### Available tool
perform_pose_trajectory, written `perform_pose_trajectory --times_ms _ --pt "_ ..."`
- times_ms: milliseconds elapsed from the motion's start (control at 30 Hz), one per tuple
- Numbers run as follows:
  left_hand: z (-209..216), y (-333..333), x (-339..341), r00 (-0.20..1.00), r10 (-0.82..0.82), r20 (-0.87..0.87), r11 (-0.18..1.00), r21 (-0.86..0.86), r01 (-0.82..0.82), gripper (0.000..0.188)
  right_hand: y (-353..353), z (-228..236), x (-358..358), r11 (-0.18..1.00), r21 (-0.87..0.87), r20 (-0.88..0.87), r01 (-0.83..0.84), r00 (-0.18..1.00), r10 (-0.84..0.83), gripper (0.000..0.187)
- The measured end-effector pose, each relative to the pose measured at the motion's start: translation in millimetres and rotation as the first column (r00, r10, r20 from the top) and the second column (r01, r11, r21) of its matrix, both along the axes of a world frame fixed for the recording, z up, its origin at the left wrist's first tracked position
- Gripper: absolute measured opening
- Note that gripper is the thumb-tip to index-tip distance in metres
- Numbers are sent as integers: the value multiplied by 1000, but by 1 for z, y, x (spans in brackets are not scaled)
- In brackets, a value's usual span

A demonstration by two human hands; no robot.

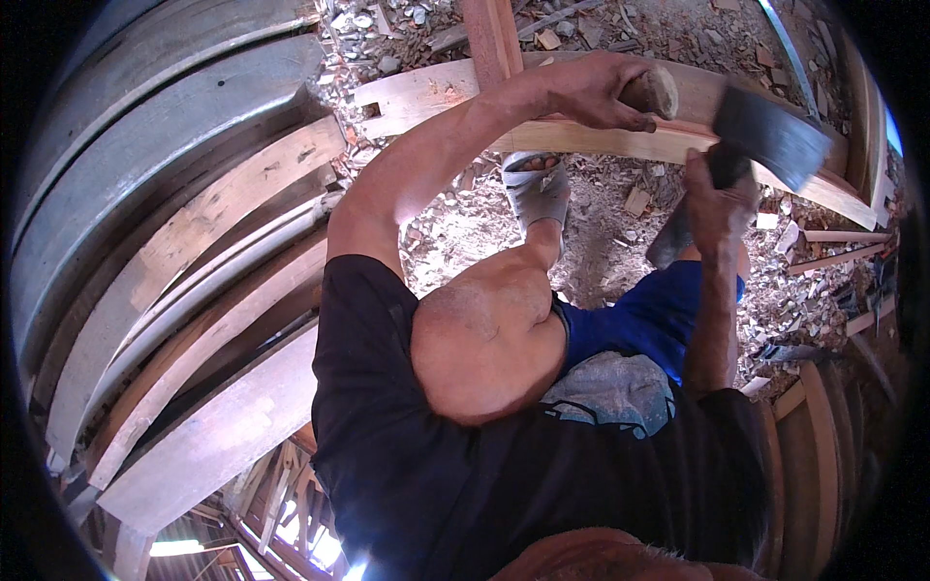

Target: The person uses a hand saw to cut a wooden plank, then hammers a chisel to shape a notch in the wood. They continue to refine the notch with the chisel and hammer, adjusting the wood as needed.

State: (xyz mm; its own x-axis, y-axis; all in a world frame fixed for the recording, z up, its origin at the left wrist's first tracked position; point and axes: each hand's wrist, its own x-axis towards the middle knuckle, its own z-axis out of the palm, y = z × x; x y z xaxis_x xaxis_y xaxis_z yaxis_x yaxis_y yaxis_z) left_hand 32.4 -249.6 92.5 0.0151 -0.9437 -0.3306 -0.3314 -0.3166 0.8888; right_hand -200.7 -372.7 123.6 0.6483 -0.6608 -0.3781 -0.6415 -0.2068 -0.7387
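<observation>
My left hand (pixel 603 94) is closed around a short wooden piece with a pale rounded end (pixel 662 92), just above a long wooden beam (pixel 426 94). In my right hand (pixel 722 201) is a hatchet (pixel 772 137), its broad dark blade slightly blurred by motion. The blade is over the right part of the beam, to the right of the wooden piece and apart from it. I cannot tell whether the wooden piece touches the beam. My fingers partly hide both held things.
Long planks and beams (pixel 218 426) are stacked at the left. A reddish post (pixel 492 44) meets the beam at the far side. Wood chips (pixel 436 257) litter the ground around my sandalled foot (pixel 535 189). More lengths of timber (pixel 821 455) stand at the right.
</observation>
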Motion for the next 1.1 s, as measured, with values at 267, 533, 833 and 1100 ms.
perform_pose_trajectory --times_ms 267,533,833,1100 --pt "-9 -1 -2 997 3 -78 1000 22 -1 50 7 -9 -7 987 133 67 92 993 -101 30" --pt "-17 -19 20 899 352 -262 872 -258 -416 41 13 -15 -11 971 207 81 119 987 -139 27" --pt "-23 -15 4 912 407 52 900 -192 -391 43 -14 -4 -11 917 287 234 275 909 -346 25" --pt "-10 -10 -3 947 320 1 944 -79 -319 58 -22 4 -13 901 268 365 341 830 -422 25"
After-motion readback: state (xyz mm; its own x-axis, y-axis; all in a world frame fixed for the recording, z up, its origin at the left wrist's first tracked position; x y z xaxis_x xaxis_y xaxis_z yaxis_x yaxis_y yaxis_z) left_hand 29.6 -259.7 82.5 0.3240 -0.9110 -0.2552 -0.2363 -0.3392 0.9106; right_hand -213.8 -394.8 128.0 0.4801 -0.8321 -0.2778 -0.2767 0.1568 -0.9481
